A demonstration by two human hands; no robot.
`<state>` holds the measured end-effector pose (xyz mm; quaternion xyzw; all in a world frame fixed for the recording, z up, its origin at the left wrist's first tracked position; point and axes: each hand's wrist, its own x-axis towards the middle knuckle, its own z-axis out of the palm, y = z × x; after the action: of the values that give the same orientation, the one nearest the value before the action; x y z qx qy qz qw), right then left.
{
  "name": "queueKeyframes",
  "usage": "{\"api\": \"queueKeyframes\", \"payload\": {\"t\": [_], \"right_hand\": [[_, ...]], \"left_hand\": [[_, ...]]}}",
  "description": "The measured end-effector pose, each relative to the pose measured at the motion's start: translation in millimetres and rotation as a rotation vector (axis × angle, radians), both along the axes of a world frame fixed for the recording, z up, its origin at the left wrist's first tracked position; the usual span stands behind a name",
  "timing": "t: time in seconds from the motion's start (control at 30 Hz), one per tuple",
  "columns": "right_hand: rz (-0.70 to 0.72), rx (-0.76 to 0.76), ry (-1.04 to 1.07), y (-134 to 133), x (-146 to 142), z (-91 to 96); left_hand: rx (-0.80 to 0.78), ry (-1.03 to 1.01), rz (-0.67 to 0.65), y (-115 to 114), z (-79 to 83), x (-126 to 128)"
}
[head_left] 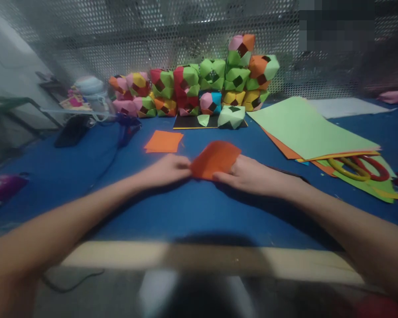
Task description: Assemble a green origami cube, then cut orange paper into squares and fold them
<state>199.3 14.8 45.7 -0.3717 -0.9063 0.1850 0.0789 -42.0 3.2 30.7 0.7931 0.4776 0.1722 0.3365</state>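
A square of orange paper is held between my two hands, just above the blue tabletop. My left hand pinches its left corner between thumb and fingers. On the other side, my right hand grips the lower right edge, thumb in front and fingers partly hidden behind the sheet. A small stack of orange paper squares lies beyond my left hand. Behind it, several folded paper balls in green, pink, red, yellow and orange stand piled in rows. A pale green folded piece sits in front of them.
Large coloured sheets, pale green on top, lie at the right, with scissors with yellow and red handles on their near edge. A dark phone-like slab and a purple object are at left. A perforated metal panel stands behind.
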Motion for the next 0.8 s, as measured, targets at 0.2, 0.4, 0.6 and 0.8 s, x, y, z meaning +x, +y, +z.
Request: {"api": "queueKeyframes", "payload": {"t": [0.2, 0.4, 0.6, 0.8], "right_hand": [[-0.178, -0.235, -0.021, 3, -4, 6.9], [-0.326, -0.291, 0.085, 4, -8, 5.3], [-0.354, -0.304, 0.151, 4, -9, 2.5], [-0.35, -0.368, 0.135, 5, -9, 2.5]], "left_hand": [[-0.085, -0.168, 0.272, 3, -11.0, 5], [-0.111, -0.177, 0.411, -5, -2.6, 7], [-0.106, -0.085, 0.406, -10, 5.3, 7], [-0.057, -0.127, 0.45, -8, -6.0, 7]]}}
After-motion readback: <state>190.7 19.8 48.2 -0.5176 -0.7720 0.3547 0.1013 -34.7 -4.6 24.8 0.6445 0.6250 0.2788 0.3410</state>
